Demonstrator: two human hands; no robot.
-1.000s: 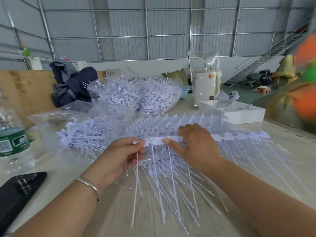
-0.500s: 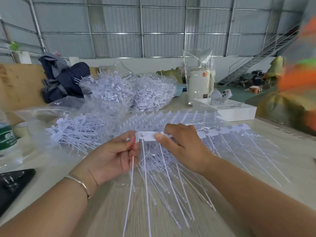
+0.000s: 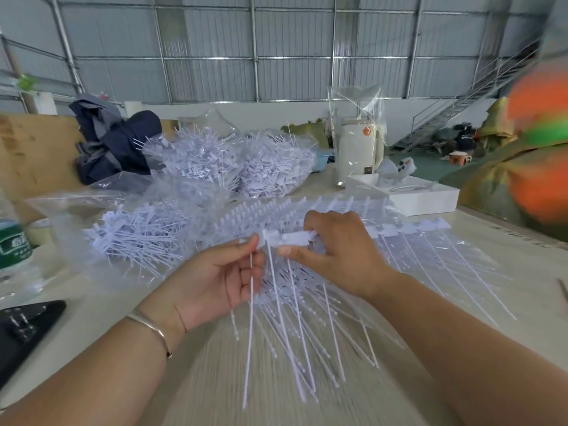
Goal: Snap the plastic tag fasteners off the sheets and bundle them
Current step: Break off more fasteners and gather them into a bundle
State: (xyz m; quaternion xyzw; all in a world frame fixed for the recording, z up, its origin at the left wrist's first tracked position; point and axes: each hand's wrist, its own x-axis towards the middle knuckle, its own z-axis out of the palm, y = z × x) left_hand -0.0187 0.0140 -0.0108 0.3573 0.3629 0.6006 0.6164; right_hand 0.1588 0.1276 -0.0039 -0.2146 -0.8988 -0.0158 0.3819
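A white sheet of plastic tag fasteners (image 3: pixel 396 232) lies across the table middle, its thin tails fanning toward me. My right hand (image 3: pixel 335 250) grips the sheet's head strip at its left end, thumb underneath. My left hand (image 3: pixel 221 278) pinches a single fastener (image 3: pixel 251 318) by its head at the strip's left tip, and the long tail hangs down past my palm. More sheets lie stacked beneath. A loose pile of snapped fasteners (image 3: pixel 144 238) rests left of my hands inside clear plastic.
Two clear bags full of fasteners (image 3: pixel 233 161) stand behind. A water bottle (image 3: pixel 12 247) and a black case (image 3: pixel 24 330) sit at the left edge. A white tray (image 3: pixel 421 195) and a white jug (image 3: pixel 356 152) stand at the back right, dark clothing (image 3: pixel 113 142) at the back left.
My hands lifted the strip's left end slightly. My left hand now pinches the end fastener's head higher up, with its tail hanging straight down. The camera shifted a little.
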